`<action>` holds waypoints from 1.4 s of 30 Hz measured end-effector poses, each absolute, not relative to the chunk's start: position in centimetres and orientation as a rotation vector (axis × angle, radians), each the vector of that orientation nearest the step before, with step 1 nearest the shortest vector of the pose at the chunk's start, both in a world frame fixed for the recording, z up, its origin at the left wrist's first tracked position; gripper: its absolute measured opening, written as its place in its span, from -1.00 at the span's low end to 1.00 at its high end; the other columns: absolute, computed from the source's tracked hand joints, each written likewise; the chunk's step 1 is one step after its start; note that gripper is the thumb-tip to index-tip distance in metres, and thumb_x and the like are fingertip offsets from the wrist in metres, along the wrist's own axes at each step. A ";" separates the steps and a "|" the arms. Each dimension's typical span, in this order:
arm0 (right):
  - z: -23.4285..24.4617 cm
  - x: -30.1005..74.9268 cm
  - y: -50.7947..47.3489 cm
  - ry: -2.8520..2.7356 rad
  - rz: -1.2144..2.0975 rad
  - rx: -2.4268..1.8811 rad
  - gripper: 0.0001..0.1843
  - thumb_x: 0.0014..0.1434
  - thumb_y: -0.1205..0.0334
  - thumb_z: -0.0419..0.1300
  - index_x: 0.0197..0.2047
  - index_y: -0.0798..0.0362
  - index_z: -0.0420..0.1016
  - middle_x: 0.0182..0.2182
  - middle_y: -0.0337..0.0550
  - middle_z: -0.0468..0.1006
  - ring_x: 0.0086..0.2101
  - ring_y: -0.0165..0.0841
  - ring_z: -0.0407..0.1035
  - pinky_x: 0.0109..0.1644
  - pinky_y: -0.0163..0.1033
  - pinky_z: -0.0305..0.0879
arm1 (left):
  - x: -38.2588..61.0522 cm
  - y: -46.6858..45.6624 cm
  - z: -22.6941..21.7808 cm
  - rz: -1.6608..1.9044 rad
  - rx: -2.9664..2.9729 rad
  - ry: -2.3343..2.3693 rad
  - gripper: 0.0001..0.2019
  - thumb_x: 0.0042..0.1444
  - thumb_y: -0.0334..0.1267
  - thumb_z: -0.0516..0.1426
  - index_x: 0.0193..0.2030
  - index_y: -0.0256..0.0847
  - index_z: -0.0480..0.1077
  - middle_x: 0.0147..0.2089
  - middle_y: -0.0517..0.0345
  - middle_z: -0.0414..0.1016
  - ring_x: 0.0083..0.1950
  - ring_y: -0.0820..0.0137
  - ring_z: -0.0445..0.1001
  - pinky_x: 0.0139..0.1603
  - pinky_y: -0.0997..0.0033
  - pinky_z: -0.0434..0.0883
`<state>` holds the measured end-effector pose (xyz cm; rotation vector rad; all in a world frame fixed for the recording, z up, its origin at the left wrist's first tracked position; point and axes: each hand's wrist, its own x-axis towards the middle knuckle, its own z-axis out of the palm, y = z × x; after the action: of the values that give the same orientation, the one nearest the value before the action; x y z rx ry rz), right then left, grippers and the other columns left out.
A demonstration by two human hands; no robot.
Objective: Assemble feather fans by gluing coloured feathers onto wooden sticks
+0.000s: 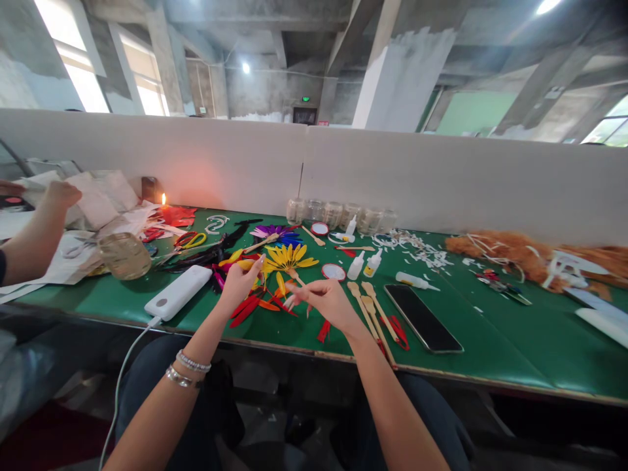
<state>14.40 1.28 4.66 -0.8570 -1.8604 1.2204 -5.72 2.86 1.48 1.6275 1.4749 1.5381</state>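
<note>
My left hand [240,282] hovers over a pile of loose coloured feathers [255,302] on the green table [490,340], fingers curled, with a yellow feather tip at its fingertips. My right hand [326,299] is just to its right, fingers spread apart above red feather pieces [324,331], holding nothing I can make out. Behind the hands lie a yellow feather fan [289,257] and a purple feather fan [275,232]. Wooden fan handles [367,304] rest to the right of my right hand.
A white power bank [179,292] with cable lies left; a black phone [422,318] lies right. Small glue bottles [366,263], glass jars [338,214], scissors [190,240], a lit candle [164,203] and orange feathers [510,250] sit on the table. Another person's arm [34,235] works at far left.
</note>
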 end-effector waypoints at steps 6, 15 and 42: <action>4.8 14.3 0.8 -1.975 1.164 -0.873 -0.37 0.12 -0.11 0.02 -0.83 0.11 0.30 -0.83 -0.23 0.33 -0.74 -0.54 0.20 -0.54 -0.38 0.20 | -5.7 2.8 1.6 1.526 1.618 1.475 -0.50 0.05 0.07 0.02 -0.72 -0.28 0.27 -0.75 0.26 0.06 -0.67 0.56 0.03 -0.63 0.52 0.06; 5.9 16.0 0.7 -2.288 1.516 -0.711 -0.60 0.14 0.03 0.05 -0.09 0.07 0.51 -0.28 -0.08 0.59 -0.41 -0.40 0.47 -0.36 -0.33 0.37 | -5.8 2.9 1.4 1.500 1.633 1.500 -0.51 0.06 0.05 0.01 -0.71 -0.28 0.29 -0.73 0.25 0.12 -0.66 0.56 0.06 -0.60 0.52 0.09; 5.3 14.7 0.4 -2.277 1.268 -0.735 -0.59 0.12 -0.05 0.06 -0.34 0.09 0.58 -0.49 -0.16 0.58 -0.49 -0.41 0.42 -0.29 -0.32 0.33 | -5.8 3.0 1.4 1.486 1.647 1.482 -0.52 0.06 0.04 0.02 -0.72 -0.27 0.28 -0.72 0.22 0.17 -0.64 0.53 0.10 -0.59 0.50 0.11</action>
<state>14.75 0.39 5.35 -0.7354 -2.2767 1.2685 -5.77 2.98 1.38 1.6473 1.4823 1.4861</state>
